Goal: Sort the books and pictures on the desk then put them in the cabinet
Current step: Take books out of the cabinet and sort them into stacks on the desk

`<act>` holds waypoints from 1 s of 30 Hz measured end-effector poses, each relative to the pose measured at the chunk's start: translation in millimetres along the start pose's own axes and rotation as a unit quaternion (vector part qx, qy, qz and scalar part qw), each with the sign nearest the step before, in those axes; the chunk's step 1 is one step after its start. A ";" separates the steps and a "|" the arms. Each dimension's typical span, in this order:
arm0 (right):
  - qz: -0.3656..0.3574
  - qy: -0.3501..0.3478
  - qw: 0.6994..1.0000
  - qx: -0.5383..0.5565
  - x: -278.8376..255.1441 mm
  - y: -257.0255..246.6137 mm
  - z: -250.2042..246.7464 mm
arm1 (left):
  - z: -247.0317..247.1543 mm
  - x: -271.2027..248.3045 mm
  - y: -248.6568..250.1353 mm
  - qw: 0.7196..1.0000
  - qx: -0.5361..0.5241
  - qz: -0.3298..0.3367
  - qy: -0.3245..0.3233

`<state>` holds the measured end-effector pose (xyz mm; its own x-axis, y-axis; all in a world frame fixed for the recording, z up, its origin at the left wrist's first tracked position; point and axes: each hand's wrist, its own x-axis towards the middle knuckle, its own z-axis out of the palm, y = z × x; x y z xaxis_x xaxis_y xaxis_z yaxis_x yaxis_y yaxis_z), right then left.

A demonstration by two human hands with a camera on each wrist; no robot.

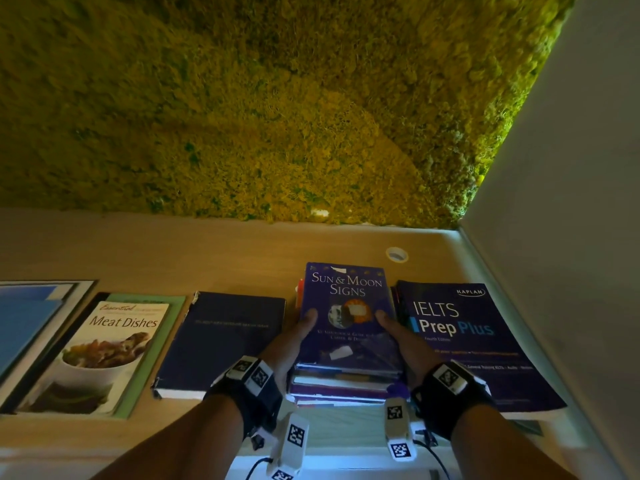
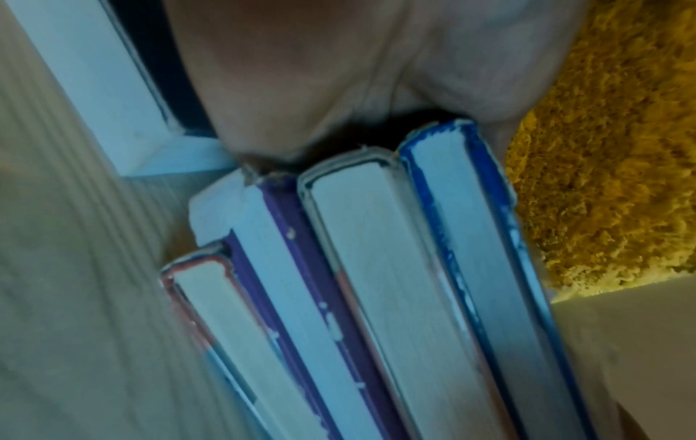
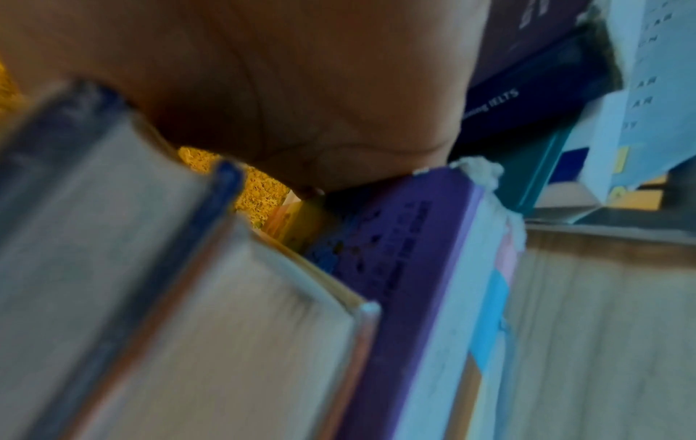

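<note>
**Loosely squared stack of books being gripped from both sides**

Plainly, the main risk is being carried by the uneven stack of books [image 1: 346, 375]. In the left wrist view 4 volumes are being seen edge-on, and the lowest, red-edged one is sitting stepped in from the others. If the stack is lifted by side pressure alone, that lower book could be left behind or could slide out. The Sun & Moon Signs book [image 1: 348, 313] on top is glossy and could be shifted under the thumbs.

The stack is being clasped by the left hand [image 1: 291, 344] on its left edge and by the right hand [image 1: 405, 344] on its right edge. Both thumbs are being laid flat on the top cover, and the palms are being pressed against the sides. Whether the fingers are being curled beneath cannot be told.

The stack is being kept on the desk [image 1: 242, 258], between a dark blue book [image 1: 225, 341] and the IELTS Prep Plus book [image 1: 485, 341], which is lying just beside it.
</note>
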<state>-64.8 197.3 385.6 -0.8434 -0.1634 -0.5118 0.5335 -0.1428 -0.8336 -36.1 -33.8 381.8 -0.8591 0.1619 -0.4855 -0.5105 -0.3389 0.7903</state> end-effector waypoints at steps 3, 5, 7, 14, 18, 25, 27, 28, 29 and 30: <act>-0.030 0.027 0.999 0.013 -1.4 -0.8 5.4 | -2.9 7.0 -1.4 0.999 0.020 0.017 0.043; -0.023 0.035 0.999 0.015 -2.8 -1.0 6.4 | -1.5 9.1 -0.5 0.999 0.003 0.004 0.033; -0.001 0.025 0.999 0.021 -6.6 0.7 6.2 | 4.6 -2.5 3.6 0.999 -0.007 -0.019 0.031; 0.010 0.019 0.997 0.079 -18.2 6.8 10.2 | -9.2 7.8 0.0 0.999 -0.024 -0.028 0.008; 0.010 0.034 0.996 0.084 -17.3 6.6 13.3 | -14.0 16.2 1.8 0.999 -0.024 0.000 0.039; -0.021 0.012 0.996 0.090 -8.2 19.8 7.9 | -6.4 0.3 16.3 0.997 -0.021 -0.019 -0.069; -0.029 -0.014 0.994 0.105 -4.8 27.9 2.9 | -7.7 -6.2 16.8 0.996 -0.026 -0.024 -0.082; -0.037 -0.024 0.992 0.117 -3.5 29.4 0.7 | -8.2 -8.6 16.4 0.996 -0.030 -0.010 -0.083; -0.051 -0.027 0.990 0.128 -2.7 28.5 -1.0 | -9.2 -9.8 15.5 0.996 -0.039 0.013 -0.083; -0.071 -0.030 0.988 0.137 -1.8 25.4 -2.9 | -10.6 -9.8 14.8 0.994 -0.043 0.043 -0.086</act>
<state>-49.9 196.7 364.8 -0.9100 -0.1788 -0.3740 0.4143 -0.4266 -0.8040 -34.9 -50.2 394.2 -0.8966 0.2830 -0.3405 -0.4365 -0.4357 0.7872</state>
